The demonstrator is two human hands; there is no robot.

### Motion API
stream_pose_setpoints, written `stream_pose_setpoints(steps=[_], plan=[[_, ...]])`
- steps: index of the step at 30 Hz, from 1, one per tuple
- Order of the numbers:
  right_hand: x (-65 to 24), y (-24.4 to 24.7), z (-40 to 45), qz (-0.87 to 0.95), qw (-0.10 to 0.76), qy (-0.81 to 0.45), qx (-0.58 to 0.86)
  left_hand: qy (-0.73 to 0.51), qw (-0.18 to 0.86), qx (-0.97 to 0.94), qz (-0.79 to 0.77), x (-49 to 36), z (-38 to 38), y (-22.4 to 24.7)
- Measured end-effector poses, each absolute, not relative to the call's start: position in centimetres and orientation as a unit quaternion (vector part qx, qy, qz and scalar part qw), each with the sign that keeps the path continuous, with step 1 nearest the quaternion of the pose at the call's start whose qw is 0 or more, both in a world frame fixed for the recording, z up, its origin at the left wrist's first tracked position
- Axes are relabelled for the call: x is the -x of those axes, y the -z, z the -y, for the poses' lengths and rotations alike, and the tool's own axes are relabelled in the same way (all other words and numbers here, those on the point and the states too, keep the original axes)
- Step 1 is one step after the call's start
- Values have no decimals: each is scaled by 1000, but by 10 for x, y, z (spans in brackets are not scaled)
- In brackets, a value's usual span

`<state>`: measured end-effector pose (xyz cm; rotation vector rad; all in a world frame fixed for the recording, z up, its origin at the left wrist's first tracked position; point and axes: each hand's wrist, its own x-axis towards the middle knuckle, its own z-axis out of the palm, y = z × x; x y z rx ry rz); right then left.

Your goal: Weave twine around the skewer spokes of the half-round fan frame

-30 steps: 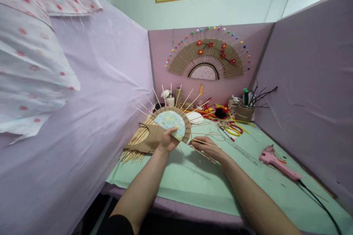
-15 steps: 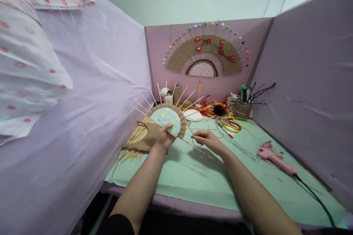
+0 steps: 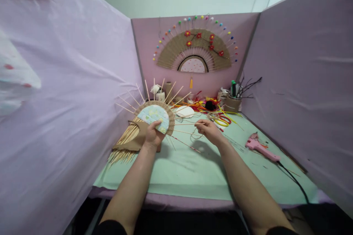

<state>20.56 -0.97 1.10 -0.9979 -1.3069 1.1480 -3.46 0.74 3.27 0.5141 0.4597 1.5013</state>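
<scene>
My left hand (image 3: 154,136) grips the lower edge of a half-round fan (image 3: 153,113), thumb on its pale blue floral cloth. A woven band of brown twine (image 3: 171,119) runs round the curved rim, and thin wooden sticks (image 3: 170,91) spread outward from it. On the right side, my right hand (image 3: 209,130) is closed in a pinch on a thin length of twine (image 3: 194,138), which hangs in a loop below the fingers. Those fingertips are beside the outer ends of the right-hand sticks. One lower stick (image 3: 187,144) has red marks.
Left of the fan lie a bundle of thin sticks (image 3: 121,140) and cut cardboard (image 3: 142,136). A pink glue gun (image 3: 261,148) with a black cord lies at the right. Scissors (image 3: 222,121), a clear ruler (image 3: 236,144) and a stick holder (image 3: 232,103) are farther back. A finished fan (image 3: 194,49) hangs behind.
My right hand has moved up along the right-hand sticks, from a lower stick to a higher one. My left hand still holds the fan. The whole view has shifted.
</scene>
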Motion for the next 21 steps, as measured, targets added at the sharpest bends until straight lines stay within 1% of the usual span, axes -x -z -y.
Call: stream_pose_setpoints(steps=[3, 8, 11, 21], plan=[[-198, -10, 13, 582, 496, -491, 418, -680, 668, -218, -209, 38, -9, -33], [-185, -10, 21, 651, 397, -518, 387, -674, 671, -235, -200, 39, -8, -35], [-182, -14, 27, 691, 347, -511, 375, -670, 674, -239, -197, 38, -7, -36], [-185, -13, 25, 704, 340, -500, 373, -669, 670, -253, -198, 37, -8, -31]])
